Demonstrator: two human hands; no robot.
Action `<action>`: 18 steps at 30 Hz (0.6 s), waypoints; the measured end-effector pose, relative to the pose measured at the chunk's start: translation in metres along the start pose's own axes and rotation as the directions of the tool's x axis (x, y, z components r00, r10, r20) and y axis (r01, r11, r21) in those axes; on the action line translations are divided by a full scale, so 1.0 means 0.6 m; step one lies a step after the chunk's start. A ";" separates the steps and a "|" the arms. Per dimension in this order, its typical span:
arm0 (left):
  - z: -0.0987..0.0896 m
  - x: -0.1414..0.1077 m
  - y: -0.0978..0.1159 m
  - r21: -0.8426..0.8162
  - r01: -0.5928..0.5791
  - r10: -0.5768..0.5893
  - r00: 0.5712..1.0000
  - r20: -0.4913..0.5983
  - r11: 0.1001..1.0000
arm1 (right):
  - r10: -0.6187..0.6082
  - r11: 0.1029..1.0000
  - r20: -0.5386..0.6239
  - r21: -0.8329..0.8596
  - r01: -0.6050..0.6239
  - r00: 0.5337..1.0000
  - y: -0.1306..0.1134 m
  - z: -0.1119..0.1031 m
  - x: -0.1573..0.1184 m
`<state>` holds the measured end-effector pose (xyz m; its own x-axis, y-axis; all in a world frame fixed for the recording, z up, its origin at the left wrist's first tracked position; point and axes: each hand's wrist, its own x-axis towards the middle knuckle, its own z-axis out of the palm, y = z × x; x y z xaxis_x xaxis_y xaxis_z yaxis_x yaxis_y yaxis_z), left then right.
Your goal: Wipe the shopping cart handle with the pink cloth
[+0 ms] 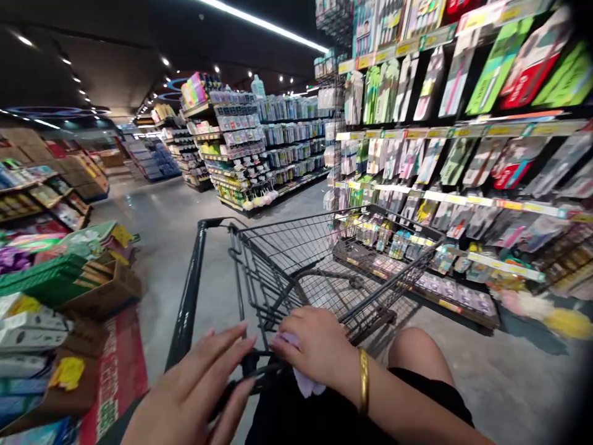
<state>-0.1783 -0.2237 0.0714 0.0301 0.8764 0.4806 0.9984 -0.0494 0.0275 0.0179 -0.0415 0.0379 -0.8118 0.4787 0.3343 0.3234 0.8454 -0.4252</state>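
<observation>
A black wire shopping cart (186,303) stands in front of me, with no goods visible in its basket. My left hand (185,389) is at its near corner, by the handle end. The fingers there are stretched out and the thumb is apart from them, with a bar of the cart between. My right hand (319,343) is closed on a lavender cloth (308,384), which hangs below the fingers beside the cart's near frame. Part of the cloth is hidden under the hand. A gold bracelet (364,380) circles the right wrist.
Shelves of packaged brushes and utensils (463,161) rise close on the right. Cardboard boxes (104,287) and a green basket (46,278) of goods line the left. More stocked shelves (241,142) stand ahead across the grey floor (160,216).
</observation>
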 end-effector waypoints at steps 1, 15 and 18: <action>-0.009 0.026 0.026 0.058 -0.022 0.024 0.999 -0.027 0.998 | -0.046 0.998 0.001 0.030 0.046 0.999 -0.005 0.003 0.001; 0.027 0.096 0.031 0.493 0.112 -0.078 0.993 -0.088 0.863 | 0.037 0.998 0.002 0.045 -0.037 0.999 -0.013 0.012 0.022; 0.030 0.106 0.018 0.480 0.071 -0.021 0.994 -0.109 0.874 | -0.070 0.995 0.004 0.070 0.070 0.998 -0.006 0.016 0.018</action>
<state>-0.1646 -0.1596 0.0865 0.0042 0.8197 0.5727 0.8980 0.2489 -0.3627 0.0034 -0.0415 0.0348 -0.8344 0.4173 0.3601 0.2311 0.8579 -0.4589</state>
